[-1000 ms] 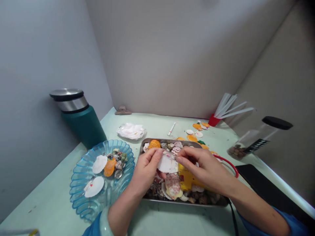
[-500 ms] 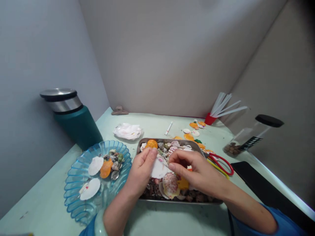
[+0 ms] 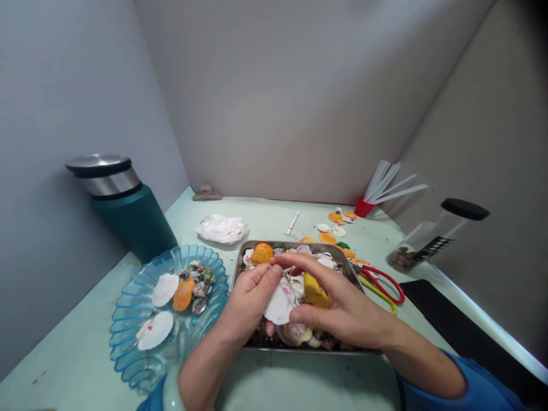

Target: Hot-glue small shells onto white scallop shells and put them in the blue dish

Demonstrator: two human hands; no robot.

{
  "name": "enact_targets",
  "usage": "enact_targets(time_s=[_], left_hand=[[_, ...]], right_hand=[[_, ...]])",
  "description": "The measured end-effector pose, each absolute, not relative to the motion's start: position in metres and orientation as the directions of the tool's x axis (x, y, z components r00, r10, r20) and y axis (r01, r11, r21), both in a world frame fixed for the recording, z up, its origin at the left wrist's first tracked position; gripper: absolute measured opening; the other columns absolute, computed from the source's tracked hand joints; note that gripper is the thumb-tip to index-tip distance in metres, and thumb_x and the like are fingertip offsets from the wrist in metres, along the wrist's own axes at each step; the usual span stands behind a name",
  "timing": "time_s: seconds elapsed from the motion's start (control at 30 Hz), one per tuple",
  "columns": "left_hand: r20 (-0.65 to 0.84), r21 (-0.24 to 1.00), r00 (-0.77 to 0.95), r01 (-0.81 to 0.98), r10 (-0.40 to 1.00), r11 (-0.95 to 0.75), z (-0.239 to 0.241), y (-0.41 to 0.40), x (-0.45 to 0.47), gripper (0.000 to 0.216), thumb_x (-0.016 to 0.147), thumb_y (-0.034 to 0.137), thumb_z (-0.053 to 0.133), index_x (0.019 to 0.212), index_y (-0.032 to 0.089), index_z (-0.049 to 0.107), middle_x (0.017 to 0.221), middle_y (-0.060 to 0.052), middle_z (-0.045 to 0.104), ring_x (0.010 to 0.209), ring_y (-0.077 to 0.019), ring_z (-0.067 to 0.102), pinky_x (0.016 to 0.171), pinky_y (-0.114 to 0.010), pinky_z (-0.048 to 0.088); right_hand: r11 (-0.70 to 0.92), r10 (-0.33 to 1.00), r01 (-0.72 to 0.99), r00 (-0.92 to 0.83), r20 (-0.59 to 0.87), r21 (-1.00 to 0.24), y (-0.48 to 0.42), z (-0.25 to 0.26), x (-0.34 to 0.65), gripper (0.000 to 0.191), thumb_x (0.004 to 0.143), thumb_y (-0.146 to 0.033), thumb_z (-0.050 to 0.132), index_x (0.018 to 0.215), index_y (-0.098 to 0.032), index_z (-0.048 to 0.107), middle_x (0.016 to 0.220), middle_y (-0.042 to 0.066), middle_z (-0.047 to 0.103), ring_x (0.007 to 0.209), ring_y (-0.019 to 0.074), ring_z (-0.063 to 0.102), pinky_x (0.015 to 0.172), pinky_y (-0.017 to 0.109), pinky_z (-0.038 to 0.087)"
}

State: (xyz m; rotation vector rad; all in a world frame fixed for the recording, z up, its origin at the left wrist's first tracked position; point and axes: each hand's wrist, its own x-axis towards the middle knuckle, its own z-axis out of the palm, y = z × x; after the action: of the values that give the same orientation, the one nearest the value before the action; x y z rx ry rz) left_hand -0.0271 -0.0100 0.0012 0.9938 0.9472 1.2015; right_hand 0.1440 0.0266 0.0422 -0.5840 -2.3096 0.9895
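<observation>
My left hand is closed on a white scallop shell with pink marks on its face, its thumb pressed on the upper edge. Over the shell's right side reaches my right hand, thumb and fingers spread apart. Its index fingertip meets the left hand's fingertips, and its thumb tip lies at the shell's right edge. Below both hands is a metal tray full of shells. In it an orange scallop shell sits at the back left, and a yellow object lies partly behind my right hand.
Left stands a blue scalloped plate with shells, beside a teal bottle. Behind the tray lie a white crumpled bundle and a marker. Right are scissors, a jar and a red cup of white strips.
My right hand's pinch has opened, and its index finger has moved left to the left hand's fingertips. The shell has dropped slightly lower, still in my left hand.
</observation>
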Motion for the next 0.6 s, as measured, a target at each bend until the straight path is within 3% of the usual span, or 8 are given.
enact_targets(time_s=[0.3,0.47,0.6], left_hand=[[-0.07,0.919,0.153,-0.374,0.986,0.123,0.003,-0.0111,-0.0263,0.04,0.084,0.052,0.051,0.095,0.015,0.059,0.048,0.004,0.056,0.03,-0.0069,0.045,0.029,-0.016,0.035],[-0.09,0.889,0.31,-0.404,0.947,0.217,0.0039,-0.0097,-0.0292,0.035,0.084,0.045,0.056,0.073,0.012,0.057,0.049,0.002,0.055,0.03,-0.0038,0.043,0.031,-0.014,0.029],[-0.084,0.899,0.317,-0.384,0.945,0.209,0.0048,-0.0105,-0.0304,0.028,0.082,0.039,0.061,0.073,0.012,0.055,0.049,0.004,0.054,0.031,-0.0013,0.041,0.034,-0.012,0.028]], right_hand=[[0.662,0.602,0.181,-0.707,0.372,-0.727,0.0263,0.0391,0.146,0.062,0.079,-0.032,0.07,0.133,-0.028,0.041,0.131,0.005,0.052,0.122,0.0226,0.047,0.103,0.038,0.038],[0.655,0.627,0.173,-0.666,0.403,-0.735,0.0258,0.0366,0.1453,0.065,0.078,-0.026,0.072,0.134,-0.03,0.039,0.129,0.003,0.053,0.119,0.0201,0.048,0.103,0.035,0.038],[0.66,0.631,0.192,-0.667,0.396,-0.726,0.0264,0.0358,0.1455,0.066,0.078,-0.025,0.072,0.134,-0.03,0.038,0.127,0.002,0.054,0.117,0.0193,0.049,0.102,0.034,0.038]])
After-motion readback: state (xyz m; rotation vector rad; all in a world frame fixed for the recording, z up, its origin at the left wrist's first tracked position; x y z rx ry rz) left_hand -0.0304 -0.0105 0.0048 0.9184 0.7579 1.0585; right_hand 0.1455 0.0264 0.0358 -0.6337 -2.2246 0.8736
